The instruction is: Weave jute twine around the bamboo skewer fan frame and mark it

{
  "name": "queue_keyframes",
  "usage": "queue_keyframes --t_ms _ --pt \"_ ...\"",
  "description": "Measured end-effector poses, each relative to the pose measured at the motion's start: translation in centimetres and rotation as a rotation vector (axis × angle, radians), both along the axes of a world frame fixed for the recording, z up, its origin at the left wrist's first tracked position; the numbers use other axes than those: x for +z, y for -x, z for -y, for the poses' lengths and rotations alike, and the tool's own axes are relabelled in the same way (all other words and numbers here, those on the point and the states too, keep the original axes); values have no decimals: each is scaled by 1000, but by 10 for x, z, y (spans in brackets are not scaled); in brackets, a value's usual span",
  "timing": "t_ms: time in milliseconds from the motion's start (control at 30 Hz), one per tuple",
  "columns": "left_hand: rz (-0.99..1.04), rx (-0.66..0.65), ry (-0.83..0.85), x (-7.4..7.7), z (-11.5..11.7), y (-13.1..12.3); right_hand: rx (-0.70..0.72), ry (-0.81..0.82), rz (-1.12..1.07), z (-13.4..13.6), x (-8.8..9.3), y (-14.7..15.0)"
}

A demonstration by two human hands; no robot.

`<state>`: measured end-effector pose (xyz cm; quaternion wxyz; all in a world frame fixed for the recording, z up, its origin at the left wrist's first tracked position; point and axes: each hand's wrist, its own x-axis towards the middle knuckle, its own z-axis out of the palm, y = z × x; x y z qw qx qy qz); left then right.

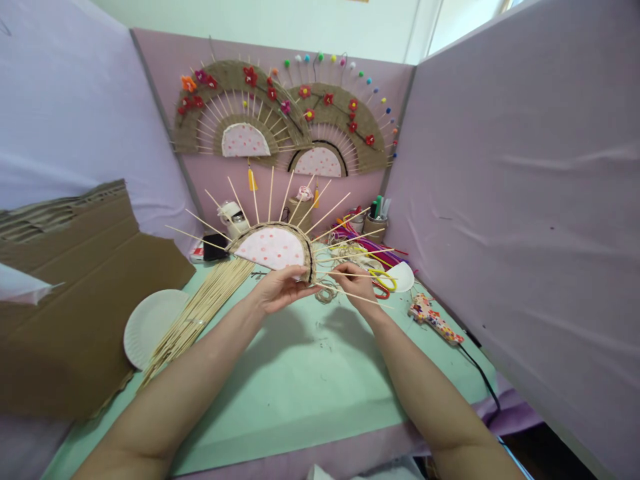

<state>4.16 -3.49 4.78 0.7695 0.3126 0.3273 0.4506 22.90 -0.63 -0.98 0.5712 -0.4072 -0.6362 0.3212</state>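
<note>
I hold up a half-round fan piece [273, 248], pink with white dots, with bamboo sticks fanning out from its rim and jute twine woven along the edge. My left hand [280, 288] grips its straight lower edge, fingers closed on it. My right hand [356, 280] is at the fan's right side among the sticks, fingers pinched on the jute twine [327, 291], which trails down to a loose tangle on the green mat.
A bundle of bamboo sticks [200, 313] and a white paper plate [150, 327] lie at left beside brown cardboard [75, 300]. Yellow-handled scissors [383, 280], pipe cleaners [365, 243], a pen cup [375, 223] and a patterned glue gun [434, 319] sit at right. Two finished fans [280, 113] hang on the back wall.
</note>
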Motion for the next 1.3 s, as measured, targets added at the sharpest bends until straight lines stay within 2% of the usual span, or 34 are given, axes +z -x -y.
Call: queue_keyframes --t_ms 200,367,533,700,867,1133,1300 --pt "-45 46 -6 -1 -2 -2 -17 -18 64 2 1 -1" --pt "-89 153 -15 1 -7 2 -13 -14 99 -4 -3 -7" --pt "-141 257 -38 9 -16 19 -21 -49 202 -18 -10 -20" --pt "-139 306 -53 20 -22 38 5 -69 249 -21 -6 -32" --pt "-160 320 -67 20 -25 47 47 -114 266 -20 -2 -41" --pt "-156 282 -26 15 -26 42 38 -159 85 -22 -1 -53" --pt "-95 324 -4 9 -29 38 81 -85 -37 -18 4 -52"
